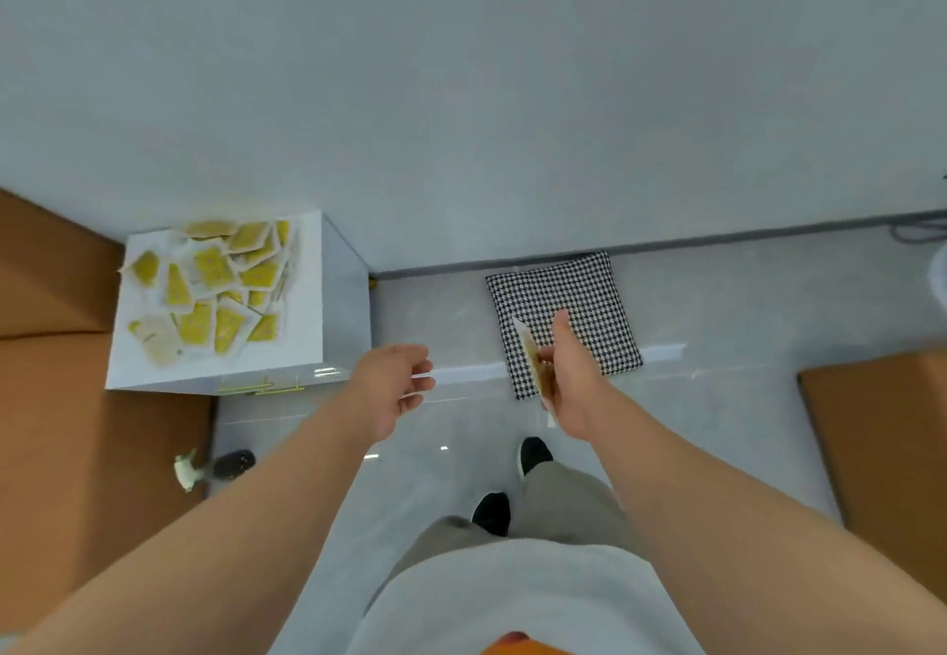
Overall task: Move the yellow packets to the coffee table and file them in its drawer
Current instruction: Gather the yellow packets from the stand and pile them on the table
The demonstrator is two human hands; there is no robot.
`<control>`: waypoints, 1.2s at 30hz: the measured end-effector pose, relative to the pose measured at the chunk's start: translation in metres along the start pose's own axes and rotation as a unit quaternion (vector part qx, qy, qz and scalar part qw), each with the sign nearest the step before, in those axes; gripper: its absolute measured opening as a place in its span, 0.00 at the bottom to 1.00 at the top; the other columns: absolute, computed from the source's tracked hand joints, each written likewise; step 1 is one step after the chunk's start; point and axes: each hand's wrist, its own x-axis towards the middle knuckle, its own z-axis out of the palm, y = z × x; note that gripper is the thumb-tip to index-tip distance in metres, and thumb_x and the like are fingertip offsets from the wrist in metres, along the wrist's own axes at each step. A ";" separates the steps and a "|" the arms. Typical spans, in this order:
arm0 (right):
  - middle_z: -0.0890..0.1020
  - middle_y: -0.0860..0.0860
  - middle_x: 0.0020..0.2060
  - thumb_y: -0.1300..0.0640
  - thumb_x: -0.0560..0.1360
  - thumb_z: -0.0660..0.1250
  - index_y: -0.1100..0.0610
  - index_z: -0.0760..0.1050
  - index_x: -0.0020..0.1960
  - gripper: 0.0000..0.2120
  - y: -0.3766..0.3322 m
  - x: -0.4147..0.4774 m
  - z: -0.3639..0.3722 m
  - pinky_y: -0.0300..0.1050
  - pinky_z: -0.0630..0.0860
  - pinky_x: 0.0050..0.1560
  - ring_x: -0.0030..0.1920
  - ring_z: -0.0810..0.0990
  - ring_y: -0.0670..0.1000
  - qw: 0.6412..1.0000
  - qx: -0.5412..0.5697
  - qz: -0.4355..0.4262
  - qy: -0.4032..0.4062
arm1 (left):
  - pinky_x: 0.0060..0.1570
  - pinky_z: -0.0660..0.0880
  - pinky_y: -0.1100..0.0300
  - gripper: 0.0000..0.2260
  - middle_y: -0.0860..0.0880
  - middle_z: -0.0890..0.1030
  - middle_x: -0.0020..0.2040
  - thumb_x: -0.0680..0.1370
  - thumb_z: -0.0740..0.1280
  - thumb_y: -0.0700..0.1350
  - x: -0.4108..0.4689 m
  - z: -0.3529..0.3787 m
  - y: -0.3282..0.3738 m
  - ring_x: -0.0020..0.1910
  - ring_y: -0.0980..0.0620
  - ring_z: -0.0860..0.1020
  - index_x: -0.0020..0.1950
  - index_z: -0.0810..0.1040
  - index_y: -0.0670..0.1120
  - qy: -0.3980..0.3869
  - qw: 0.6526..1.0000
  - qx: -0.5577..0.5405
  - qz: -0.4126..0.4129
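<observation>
Grey tiled floor (435, 326) below, pale wall (461, 90) beyond, joined by a dark skirting strip.

Head view, looking steeply down:

- Against the wall at left, a white cabinet (343, 306) with gold handles (261, 388) along its near face. Spread over most of its top, a loose pile (215, 285) of yellow packets, overlapping and turned every way, crowding the far and left edges and leaving the near right corner bare.
- On the floor to the cabinet's right, touching the skirting, a houndstooth cushion (579, 290), lying flat.
- Brown panels at both sides: one (51, 295) along the left edge, beside the cabinet, another (881, 439) at the right.
- Right hand (574, 383) raised over the cushion's near left corner, gripping a thin stack (533, 362) of packets seen edge-on. Stack upright against the palm side, fingers (546, 354) curled onto it, thumb (561, 331) stretched straight up just beside its top edge. Lower end of the stack poking out under the hand.
- Left hand (392, 388) held out in the air just off the cabinet's near right corner, fingers loosely bent and spread, holding nothing, clear of the pile and apart from the right hand.
- Lower down, beige trousers and black shoes (535, 452) on the tiles.
</observation>
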 end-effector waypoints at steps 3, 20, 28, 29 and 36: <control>0.82 0.59 0.48 0.48 0.82 0.64 0.59 0.80 0.55 0.15 -0.027 0.019 0.018 0.48 0.79 0.46 0.44 0.79 0.53 0.999 -0.051 -0.010 -0.016 | 0.35 0.72 0.60 0.02 0.48 0.81 0.43 0.81 0.68 0.45 0.013 -0.014 0.013 0.38 0.51 0.80 0.51 0.78 0.46 0.040 0.999 -0.029 -0.023; 0.85 0.59 0.54 0.67 0.79 0.70 0.63 0.80 0.53 0.04 -0.133 0.048 0.188 0.60 0.80 0.59 0.53 0.85 0.60 0.977 -0.161 0.013 -0.137 | 0.38 0.73 0.58 0.02 0.48 0.80 0.45 0.82 0.67 0.43 0.045 -0.155 0.088 0.39 0.50 0.80 0.51 0.78 0.45 0.184 0.964 -0.182 -0.062; 0.86 0.55 0.47 0.63 0.79 0.72 0.59 0.79 0.51 0.03 -0.134 0.073 0.341 0.57 0.81 0.55 0.49 0.85 0.56 0.982 -0.158 -0.007 -0.100 | 0.37 0.74 0.57 0.05 0.47 0.81 0.47 0.81 0.69 0.44 0.135 -0.287 0.098 0.41 0.50 0.81 0.53 0.79 0.44 0.180 0.967 -0.161 -0.080; 0.86 0.55 0.48 0.63 0.79 0.72 0.59 0.79 0.52 0.04 -0.131 0.079 0.362 0.58 0.82 0.56 0.49 0.85 0.56 0.984 -0.157 -0.006 -0.088 | 0.37 0.74 0.58 0.05 0.46 0.80 0.48 0.81 0.69 0.45 0.152 -0.304 0.101 0.41 0.51 0.80 0.52 0.78 0.43 0.175 0.970 -0.148 -0.083; 0.85 0.52 0.49 0.56 0.80 0.71 0.53 0.78 0.56 0.06 -0.106 0.127 0.494 0.47 0.80 0.40 0.44 0.84 0.51 0.983 -0.179 0.032 -0.015 | 0.42 0.73 0.57 0.11 0.42 0.76 0.44 0.78 0.73 0.45 0.259 -0.393 0.132 0.43 0.47 0.76 0.40 0.74 0.46 0.162 0.986 -0.002 -0.040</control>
